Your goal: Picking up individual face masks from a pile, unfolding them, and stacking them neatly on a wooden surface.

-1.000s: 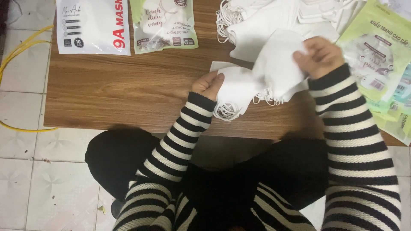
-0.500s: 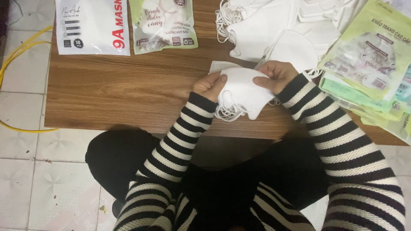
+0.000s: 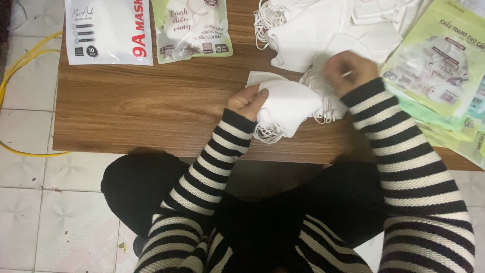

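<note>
My left hand (image 3: 247, 101) grips a small stack of folded white face masks (image 3: 288, 106) just above the near edge of the low wooden table (image 3: 141, 111); their ear loops dangle below. My right hand (image 3: 351, 71), blurred by motion, is further back and to the right, its fingers closed on another white mask (image 3: 323, 86) at the edge of the loose pile of white masks (image 3: 313, 30). Both arms wear black-and-white striped sleeves.
A white pouch (image 3: 108, 30) and a green pouch (image 3: 192, 30) lie at the table's far left. Several green printed pouches (image 3: 444, 76) are stacked at the right. A yellow cable (image 3: 20, 65) runs over the tiled floor at left. My knees sit under the table's near edge.
My right hand set a mask onto the stack in my left hand, then moved back up and right to the pile. The left hand stayed put with the stack.
</note>
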